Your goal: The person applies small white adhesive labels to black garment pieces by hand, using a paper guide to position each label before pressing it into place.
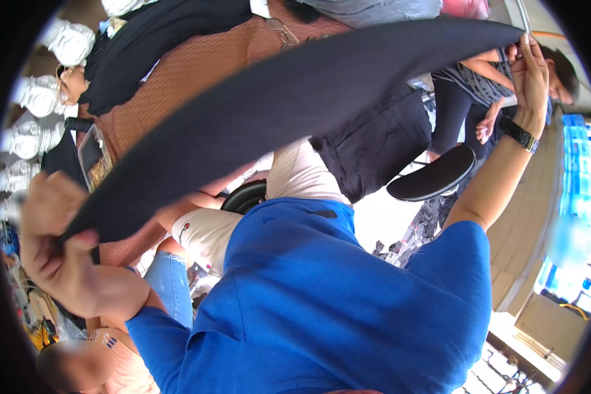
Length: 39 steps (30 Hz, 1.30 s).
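A long black piece of fabric (262, 111) is stretched in the air across the view, its lower edge curving. At its left end my left hand (72, 262) grips a corner between thumb and fingers, slightly smeared by motion. High on the right, my right hand (530, 72) pinches the opposite tip, with a dark watch on that wrist. The cloth hangs above my lap and partly hides the table behind it. Below its right half, another dark cloth (381, 141) hangs beside my light trousers.
A table with a brown woven cover (197, 65) carries a black garment (131, 46), eyeglasses (282, 33) and a clear box (94, 157) of small items. A black seat (433, 176) stands to the right. One person sits at upper right, another at lower left. Blue bottles (574, 177) are stacked at right.
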Motion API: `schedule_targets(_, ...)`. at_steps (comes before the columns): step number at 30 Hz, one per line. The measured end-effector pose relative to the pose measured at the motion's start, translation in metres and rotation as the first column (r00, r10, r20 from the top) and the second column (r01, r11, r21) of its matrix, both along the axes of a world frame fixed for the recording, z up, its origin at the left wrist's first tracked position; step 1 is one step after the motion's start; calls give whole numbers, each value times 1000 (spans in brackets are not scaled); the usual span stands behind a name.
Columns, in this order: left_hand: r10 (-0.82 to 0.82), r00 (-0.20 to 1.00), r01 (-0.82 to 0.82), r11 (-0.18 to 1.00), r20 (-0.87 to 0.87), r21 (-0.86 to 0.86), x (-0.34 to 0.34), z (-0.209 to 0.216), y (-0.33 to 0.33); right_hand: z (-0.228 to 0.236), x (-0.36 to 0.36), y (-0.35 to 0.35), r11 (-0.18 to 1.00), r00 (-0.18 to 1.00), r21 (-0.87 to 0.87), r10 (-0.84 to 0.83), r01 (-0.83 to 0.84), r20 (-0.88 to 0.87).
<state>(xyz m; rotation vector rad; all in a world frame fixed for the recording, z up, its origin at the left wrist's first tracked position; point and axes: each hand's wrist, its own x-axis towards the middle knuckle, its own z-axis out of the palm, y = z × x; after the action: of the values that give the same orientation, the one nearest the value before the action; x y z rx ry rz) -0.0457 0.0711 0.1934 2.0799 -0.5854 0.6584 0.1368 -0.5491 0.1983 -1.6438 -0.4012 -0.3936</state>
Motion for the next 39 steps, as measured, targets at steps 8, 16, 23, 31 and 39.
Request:
schedule_targets(8, -435, 714, 187, 873, -548, -450, 100, -93, -135, -95, 54, -67, 831, 791, -359, -533, 425, -299)
schedule_targets(16, -497, 722, 430, 867, -481, -251, 89, -107, -190, -144, 92, -104, 830, 815, -220, -551, 513, -179)
schedule_targets(23, -654, 570, 618, 740, -496, -265, 76, -213, -269, -207, 79, -180, 704, 720, -439, -674, 558, -164)
schedule_targets(31, -666, 394, 729, 646, -633, -227, 46, -337, -321, -347, 20, -203, 415, 526, -714, -847, 565, -76)
schedule_targets(39, -610, 415, 785, 615, -675, -72, 37, -347, -321, -362, 0, -212, 361, 495, -765, -867, 534, -63)
